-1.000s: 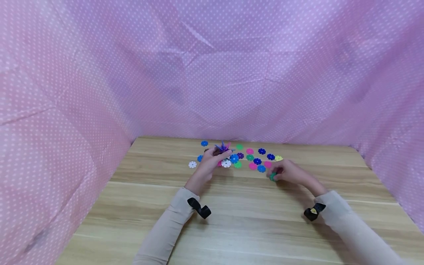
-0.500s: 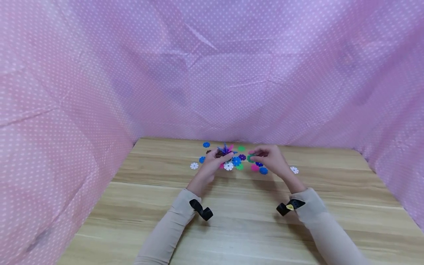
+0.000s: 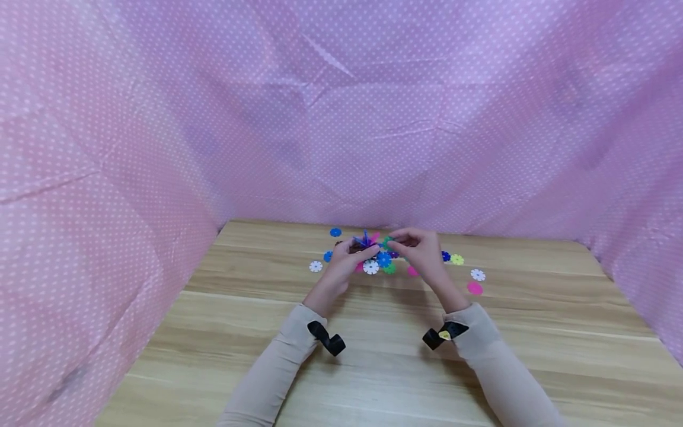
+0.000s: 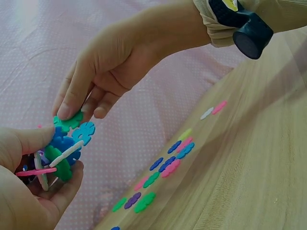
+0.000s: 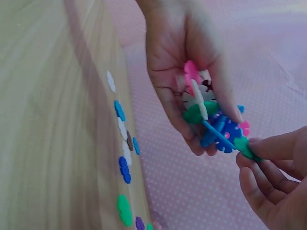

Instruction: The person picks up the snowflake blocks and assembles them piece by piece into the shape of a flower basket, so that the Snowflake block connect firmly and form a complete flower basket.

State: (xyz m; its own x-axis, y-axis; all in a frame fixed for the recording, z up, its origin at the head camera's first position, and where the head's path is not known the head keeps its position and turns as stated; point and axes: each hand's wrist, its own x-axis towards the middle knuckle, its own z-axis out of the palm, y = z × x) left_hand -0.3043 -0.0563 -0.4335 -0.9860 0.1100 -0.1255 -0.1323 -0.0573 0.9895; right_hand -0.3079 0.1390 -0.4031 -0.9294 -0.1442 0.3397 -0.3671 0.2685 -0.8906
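Observation:
My left hand (image 3: 340, 270) grips a cluster of interlocked plastic snowflake discs (image 5: 228, 136), coloured blue, white, green, pink and purple, above the far part of the table. Thumb and fingers lie around its sides, hiding some of it. From the right, my right hand (image 3: 424, 255) pinches one green snowflake disc (image 4: 69, 121) between thumb and fingertips. In the right wrist view this green disc (image 5: 244, 147) meets the cluster's blue discs at their edge; whether its slot is engaged I cannot tell.
Loose snowflake discs lie beneath and around the hands, among them a white disc (image 3: 315, 267), a yellow disc (image 3: 457, 260) and a pink disc (image 3: 475, 288). The wooden table (image 3: 373, 379) ends at a pink dotted curtain (image 3: 373, 148).
My right hand has come leftward from the table's right side, bringing the green snowflake disc up to the cluster. My left hand has stayed nearly still, holding the cluster.

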